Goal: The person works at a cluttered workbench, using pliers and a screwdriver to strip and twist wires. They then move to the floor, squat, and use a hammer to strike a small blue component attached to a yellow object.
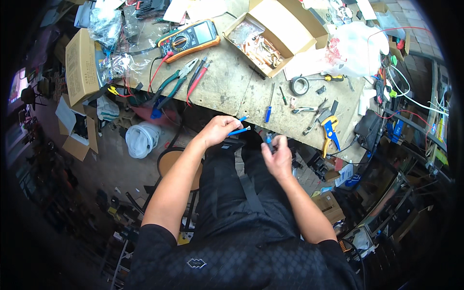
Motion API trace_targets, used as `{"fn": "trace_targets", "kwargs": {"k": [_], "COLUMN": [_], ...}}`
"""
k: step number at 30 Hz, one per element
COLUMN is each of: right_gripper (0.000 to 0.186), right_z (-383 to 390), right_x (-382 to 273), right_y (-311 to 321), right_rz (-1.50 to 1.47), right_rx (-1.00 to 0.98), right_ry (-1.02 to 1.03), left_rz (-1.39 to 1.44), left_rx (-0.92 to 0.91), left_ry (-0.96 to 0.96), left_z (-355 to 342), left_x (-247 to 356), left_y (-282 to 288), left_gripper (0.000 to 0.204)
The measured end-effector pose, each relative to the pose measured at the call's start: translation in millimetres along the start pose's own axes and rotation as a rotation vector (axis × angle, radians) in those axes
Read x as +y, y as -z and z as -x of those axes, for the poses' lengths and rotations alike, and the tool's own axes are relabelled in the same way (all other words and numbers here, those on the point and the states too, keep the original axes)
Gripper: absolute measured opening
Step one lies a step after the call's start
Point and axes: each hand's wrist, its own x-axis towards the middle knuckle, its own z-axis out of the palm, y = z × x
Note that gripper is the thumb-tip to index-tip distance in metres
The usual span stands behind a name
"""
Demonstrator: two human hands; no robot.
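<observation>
My left hand [221,130] pinches blue insulated wire [239,131] just off the table's front edge. Two blue ends stick out past its fingertips, and the lower one shows a bare, pale tip. To the right and a little nearer, my right hand [279,158] is closed around a small dark-and-blue tool [269,140]. Most of that tool is hidden in the fingers, so its exact kind does not show. The two hands are apart. On the table just beyond the right hand lies a screwdriver with a blue handle [268,114].
On the worktable [227,92] lie an orange-edged multimeter [188,39], green-handled pliers [178,79], black tape [299,86] and a yellow-and-blue wire stripper [330,133]. An open carton [284,66] holds copper-coloured lugs. A white bucket [141,140] stands on the floor at left.
</observation>
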Motion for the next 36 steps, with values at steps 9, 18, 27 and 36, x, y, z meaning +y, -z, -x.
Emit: {"fn": "trace_targets", "kwargs": {"k": [9, 18, 27, 36], "right_gripper": [0.031, 0.037, 0.034, 0.033], "right_z": [-5.2, -12.7, -12.8, -19.1], "right_x": [-17.5, -14.9, -17.5, -18.1], "right_y": [-39.8, -46.3, -46.3, -46.6], "right_rz": [0.07, 0.044, 0.027, -0.02], "right_rx": [-0.071, -0.108, -0.113, -0.182], "right_ry": [0.074, 0.054, 0.046, -0.04], "left_rz": [0.003, -0.102, -0.153, -0.169], "left_rx": [0.016, 0.129, 0.169, 0.128], "left_ry": [0.078, 0.059, 0.074, 0.125], "left_z": [-10.6, -11.3, -8.8, -8.6], "left_x": [-1.2, -2.6, -0.4, 6.9], "left_y": [-2.3, -8.8, -13.0, -8.7], "left_gripper": [0.039, 0.044, 0.044, 0.045]}}
